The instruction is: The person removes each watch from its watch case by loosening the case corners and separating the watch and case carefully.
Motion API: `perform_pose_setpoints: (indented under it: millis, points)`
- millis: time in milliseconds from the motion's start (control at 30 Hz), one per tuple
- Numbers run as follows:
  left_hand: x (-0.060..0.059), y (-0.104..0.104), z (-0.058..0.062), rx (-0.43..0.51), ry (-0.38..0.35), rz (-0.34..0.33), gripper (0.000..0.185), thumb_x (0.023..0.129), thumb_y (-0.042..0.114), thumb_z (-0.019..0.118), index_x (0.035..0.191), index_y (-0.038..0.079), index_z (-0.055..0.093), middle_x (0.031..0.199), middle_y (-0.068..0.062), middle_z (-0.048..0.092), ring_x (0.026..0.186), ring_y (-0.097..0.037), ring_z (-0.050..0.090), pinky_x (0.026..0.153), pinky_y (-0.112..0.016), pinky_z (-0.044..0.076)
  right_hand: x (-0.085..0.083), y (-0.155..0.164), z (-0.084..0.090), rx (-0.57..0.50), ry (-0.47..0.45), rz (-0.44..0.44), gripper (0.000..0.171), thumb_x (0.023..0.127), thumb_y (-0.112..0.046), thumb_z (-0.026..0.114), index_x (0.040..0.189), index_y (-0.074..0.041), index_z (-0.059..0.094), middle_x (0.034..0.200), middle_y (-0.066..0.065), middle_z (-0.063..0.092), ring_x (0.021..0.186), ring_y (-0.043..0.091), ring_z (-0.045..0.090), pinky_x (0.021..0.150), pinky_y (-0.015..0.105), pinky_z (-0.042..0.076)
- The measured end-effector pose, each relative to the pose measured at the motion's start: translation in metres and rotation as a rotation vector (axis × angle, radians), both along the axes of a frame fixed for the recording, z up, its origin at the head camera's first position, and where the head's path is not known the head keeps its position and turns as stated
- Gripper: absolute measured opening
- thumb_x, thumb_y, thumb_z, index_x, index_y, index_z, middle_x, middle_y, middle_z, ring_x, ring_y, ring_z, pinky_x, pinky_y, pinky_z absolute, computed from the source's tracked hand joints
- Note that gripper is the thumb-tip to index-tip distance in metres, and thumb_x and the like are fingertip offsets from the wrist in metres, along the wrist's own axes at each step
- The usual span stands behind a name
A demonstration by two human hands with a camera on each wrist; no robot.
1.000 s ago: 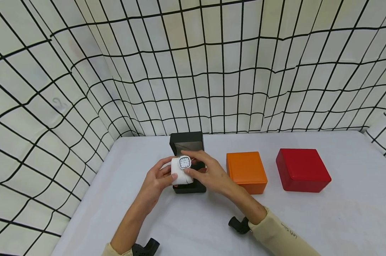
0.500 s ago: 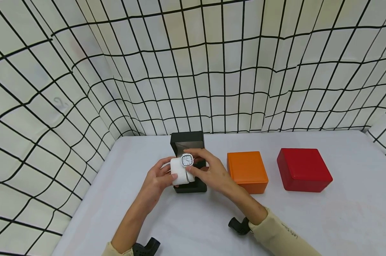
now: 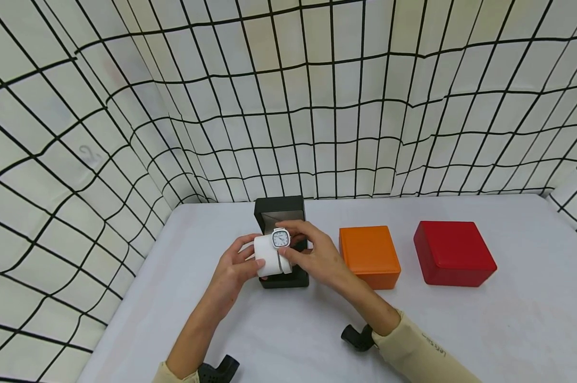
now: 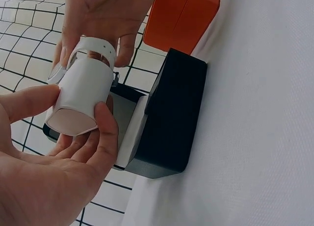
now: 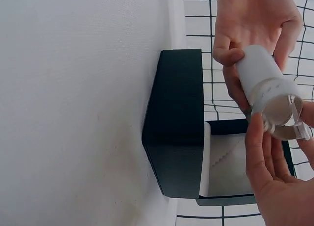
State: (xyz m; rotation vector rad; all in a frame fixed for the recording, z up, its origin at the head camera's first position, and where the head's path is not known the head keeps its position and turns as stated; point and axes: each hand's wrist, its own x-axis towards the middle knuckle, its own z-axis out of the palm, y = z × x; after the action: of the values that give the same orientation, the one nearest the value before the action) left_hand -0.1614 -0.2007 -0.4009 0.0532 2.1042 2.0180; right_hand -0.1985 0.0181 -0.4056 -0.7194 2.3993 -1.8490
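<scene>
Over the black watch box [image 3: 279,204], whose lid is raised, both hands hold a white cylindrical watch cushion with a watch on it. The left hand [image 3: 232,270] grips the cushion [image 4: 87,88] near its left end, thumb on the near side. The right hand [image 3: 320,254] pinches the white wristwatch [image 3: 281,238] by its square case and strap. In the right wrist view the strap [image 5: 272,91] loops round the cushion's end and partly sticks out past it. The box's inside is partly hidden behind the hands in the head view.
An orange box [image 3: 368,252] stands just right of the black one, close to the right forearm. Farther right is a red box [image 3: 453,250]. White cloth [image 3: 288,330] covers the table, and a white wall with a black grid [image 3: 333,106] rises behind and at the left.
The watch has slid rightward along the cushion with the right hand, so more of the cushion shows. The left hand stays almost in place, and the boxes have not moved.
</scene>
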Motion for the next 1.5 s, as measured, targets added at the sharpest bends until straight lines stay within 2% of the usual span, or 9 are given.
perform_pose_setpoints:
  millis: [267,700,900,1133,1500]
  points:
    - [-0.0011,0.0006,0.0,-0.014,-0.01,0.005,0.056,0.099,0.007,0.057,0.151,0.009,0.039,0.147,-0.016,0.056,0.115,-0.017,0.062,0.094,-0.029,0.054,-0.0004,0.0005,0.0007,-0.019,-0.018,0.012,0.038,0.096,-0.014,0.074,0.133,-0.02,0.067,0.114,0.01,0.074,0.092,0.02,0.065,0.075,0.025,0.06]
    - [-0.0037,0.0023,-0.0013,-0.053,-0.023,0.11,0.054,0.098,0.007,0.059,0.149,0.011,0.044,0.149,-0.017,0.057,0.115,-0.017,0.062,0.091,-0.027,0.056,0.0012,0.0017,0.0017,-0.003,-0.065,-0.049,0.033,0.095,-0.009,0.071,0.125,-0.021,0.071,0.113,0.006,0.072,0.089,0.018,0.064,0.075,0.029,0.053]
    - [-0.005,0.0013,-0.0027,-0.06,-0.023,0.124,0.054,0.098,0.006,0.059,0.15,0.011,0.044,0.148,-0.018,0.058,0.114,-0.017,0.063,0.089,-0.027,0.057,0.002,0.0013,0.0016,0.004,-0.088,-0.069,0.031,0.094,-0.008,0.071,0.123,-0.02,0.072,0.113,0.005,0.073,0.088,0.017,0.064,0.075,0.029,0.052]
    - [-0.0052,0.0,-0.0021,-0.051,-0.025,0.145,0.055,0.097,0.005,0.06,0.149,0.01,0.044,0.145,-0.017,0.059,0.108,-0.014,0.064,0.085,-0.027,0.057,0.0048,0.0007,0.002,0.01,-0.123,-0.054,0.031,0.093,-0.008,0.071,0.122,-0.018,0.072,0.111,0.007,0.073,0.087,0.018,0.065,0.074,0.028,0.054]
    - [-0.0048,-0.0019,-0.003,-0.061,-0.031,0.17,0.054,0.098,0.005,0.061,0.149,0.011,0.044,0.145,-0.018,0.059,0.107,-0.013,0.065,0.085,-0.026,0.058,0.0073,-0.0004,-0.0021,-0.004,-0.15,0.002,0.038,0.093,-0.007,0.074,0.13,-0.013,0.066,0.107,0.011,0.069,0.082,0.015,0.067,0.075,0.023,0.059]
